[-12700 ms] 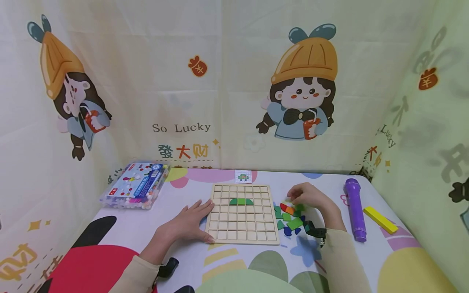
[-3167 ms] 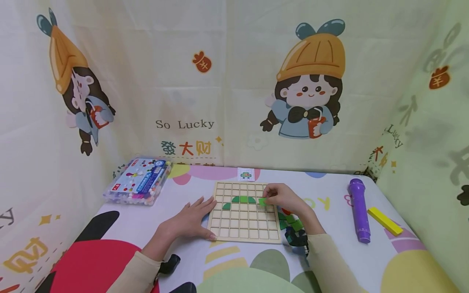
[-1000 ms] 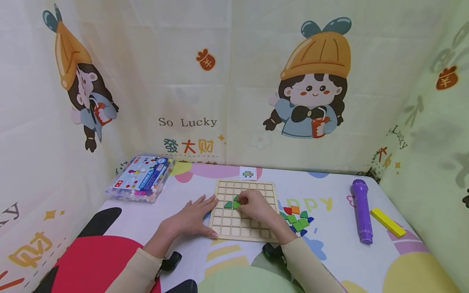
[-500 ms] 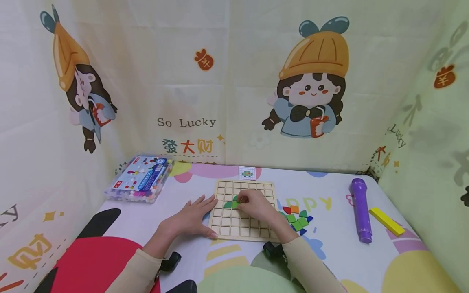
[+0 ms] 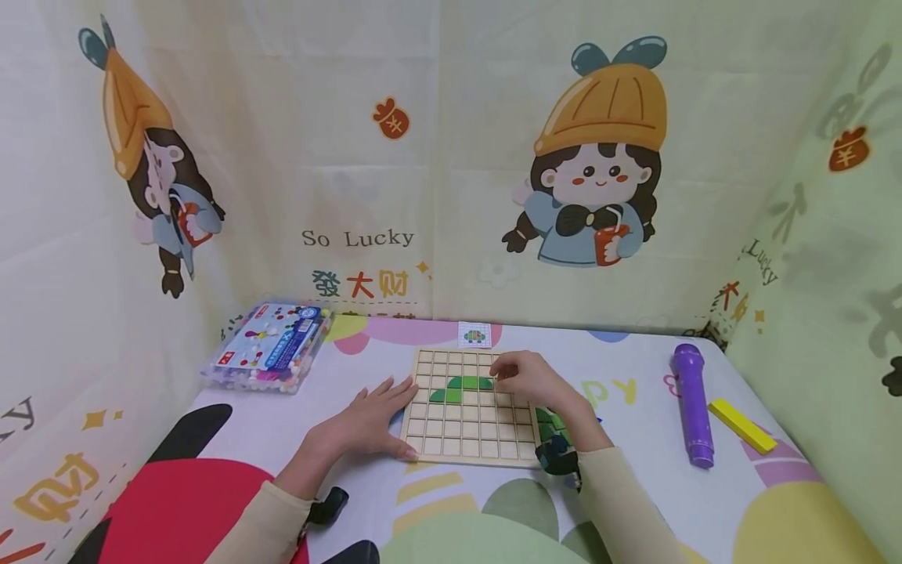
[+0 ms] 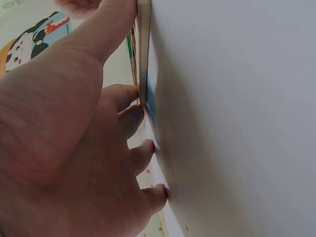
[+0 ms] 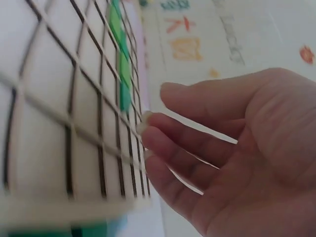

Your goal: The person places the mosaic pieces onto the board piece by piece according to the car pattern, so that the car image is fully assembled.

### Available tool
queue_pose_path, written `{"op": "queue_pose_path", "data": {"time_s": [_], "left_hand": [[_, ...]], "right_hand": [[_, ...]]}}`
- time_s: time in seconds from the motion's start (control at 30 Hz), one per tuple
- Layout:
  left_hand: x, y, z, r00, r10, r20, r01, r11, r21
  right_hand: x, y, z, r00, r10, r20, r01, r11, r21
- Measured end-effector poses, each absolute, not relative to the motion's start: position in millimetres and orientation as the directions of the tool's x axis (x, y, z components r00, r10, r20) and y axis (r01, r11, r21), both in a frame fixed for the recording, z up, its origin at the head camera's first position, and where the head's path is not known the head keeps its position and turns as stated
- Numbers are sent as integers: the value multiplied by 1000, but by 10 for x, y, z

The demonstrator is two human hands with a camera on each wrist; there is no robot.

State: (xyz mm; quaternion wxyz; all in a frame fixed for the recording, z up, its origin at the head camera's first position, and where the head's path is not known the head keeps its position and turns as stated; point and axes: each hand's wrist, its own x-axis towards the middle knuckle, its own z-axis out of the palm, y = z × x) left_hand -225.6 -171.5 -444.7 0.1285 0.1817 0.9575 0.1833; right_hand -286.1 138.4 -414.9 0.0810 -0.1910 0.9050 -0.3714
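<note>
A: Head view, vs half a sec ago?
B: R hand (image 5: 533,381) shifted R, off the green square (image 5: 454,395) to the far R part of the grid board (image 5: 468,445). L hand (image 5: 368,419) approx. same spot.
A: Other bits?
B: Loose pcs (image 5: 553,424) just R of board, partly hidden by R wrist (image 5: 586,432); R hand's nearer by far. Board's btwn hands, no clear long axis; upper green row (image 5: 470,383) runs L to R, its R end just beside R fingertips.
A: Left-wrist view?
B: L fingers spread, thumb on board edge; some fingertips at edge, others on cloth (image 6: 247,98).
A: Right-wrist view?
B: Thumb apart from loosely bent fingers, no pc visible btwn. Board's right by the fingertips; can't tell if touching.
</note>
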Motion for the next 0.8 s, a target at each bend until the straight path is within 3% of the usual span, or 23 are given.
{"op": "queue_pose_path", "data": {"time_s": [0.47, 0.8], "left_hand": [[-2245, -1704, -4443, -902, 393, -179, 299, 867, 399], [-2251, -1699, -4466, -904, 390, -178, 296, 869, 397]], "right_hand": [[-2939, 2203, -4168, -928, -355, -112, -163, 660, -733], [-2951, 2540, -4264, -903, -405, -142, -172, 645, -745]]}}
